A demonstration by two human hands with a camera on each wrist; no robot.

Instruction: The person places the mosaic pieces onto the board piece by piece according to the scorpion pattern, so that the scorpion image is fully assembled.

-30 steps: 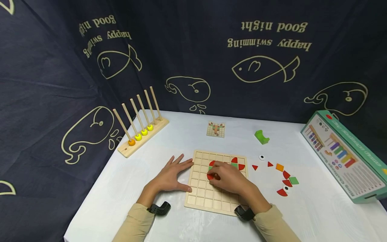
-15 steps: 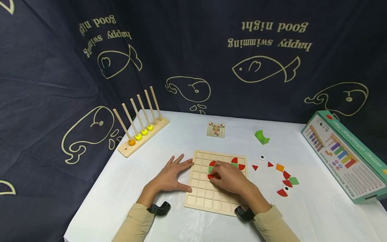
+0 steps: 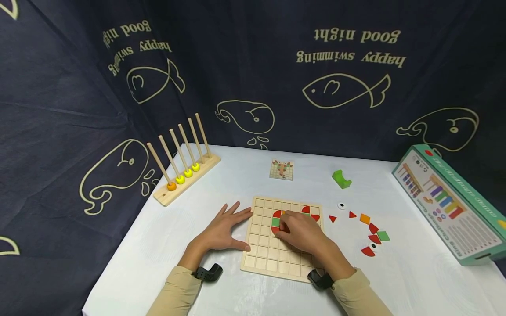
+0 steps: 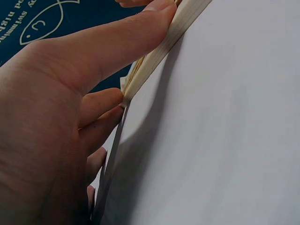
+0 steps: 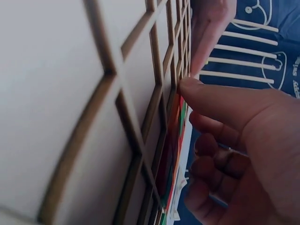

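My left hand (image 3: 223,228) lies at the left side of a wooden grid board (image 3: 261,259), its fingers spread. In the left wrist view, the thumb and fingertips touch the board's edge (image 4: 161,54). Over the board's middle, my right hand (image 3: 298,228) has curled fingers beside a red quarter-circle tile (image 3: 275,230) and a green square tile (image 3: 275,222). In the right wrist view, the right thumb (image 5: 215,96) reaches the grid beside coloured tiles. The other fingers are curled; whether they pinch a tile is hidden. More red tiles (image 3: 306,210) sit at the board's upper right.
Right of the board lie loose tiles, including an orange square (image 3: 365,218), a green square (image 3: 383,236) and an eye disc (image 3: 341,206). Behind stand a pattern card (image 3: 282,170) and green block (image 3: 341,179). A peg rack (image 3: 186,182) is left, a box (image 3: 450,206) right.
My right fingertips have shifted slightly right, off the red quarter-circle tile, so more of it and the green square shows. My left hand stays put at the board's edge.
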